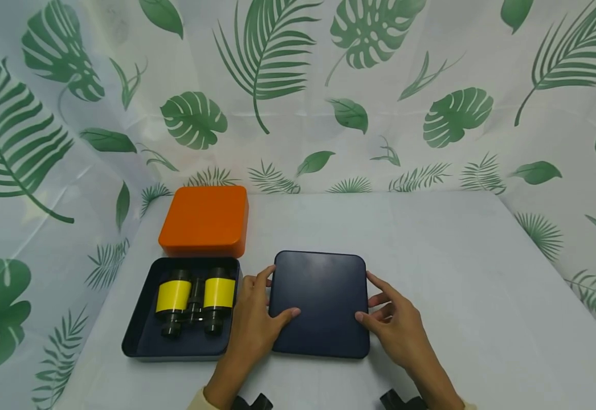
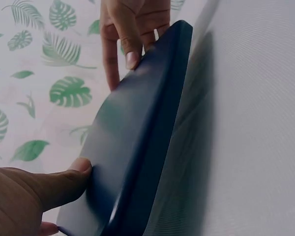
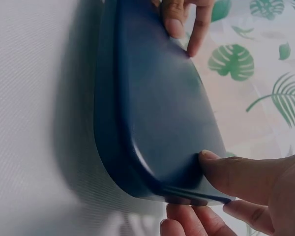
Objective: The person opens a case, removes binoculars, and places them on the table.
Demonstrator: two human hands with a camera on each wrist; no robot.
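Note:
Both hands hold a dark blue rectangular lid (image 1: 319,304) with rounded corners, its smooth face upward. My left hand (image 1: 259,316) grips its left side, the thumb (image 2: 73,182) lying on the top face and the fingers at the edge. On the opposite side my right hand (image 1: 392,322) pinches it, thumb above and fingers (image 3: 191,219) against the edge. A shadow falls on the table beside the lid; whether it touches the table I cannot tell. Left of it stands an open dark blue box (image 1: 141,336) with black and yellow binoculars (image 1: 174,296) lying inside.
An orange box (image 1: 205,219) with rounded corners stands behind the open box. Everything is on a white-covered table (image 1: 457,256), with a leaf-patterned cloth (image 1: 298,68) around its back and sides.

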